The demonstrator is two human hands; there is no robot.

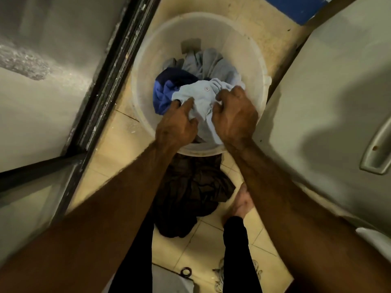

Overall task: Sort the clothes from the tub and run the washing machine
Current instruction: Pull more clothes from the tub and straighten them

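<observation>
One tall white appliance [317,102] with a handle fills the right side; whether it is the washer I cannot tell. Beside it on the tiled floor [211,246] stands the round tub [148,60], still holding clothes. A dark pile [190,187] lies on the floor against the tub's near rim. It looks like a sorted heap, so I judge the sorting under way and the wash not yet begun.

Inside the tub a grey garment [211,62] lies at the back and a blue garment [167,89] at the left. A pale shirt [196,94] lies on top at the front. The right hand [234,117] has its fingers curled into the shirt's right edge, bunching it. The left hand [177,125] grips the left part, forefinger lying straight along the cloth.

Next, the shirt wants lifting clear of the blue garment beneath. Being pale, it probably belongs apart from the dark pile.
</observation>
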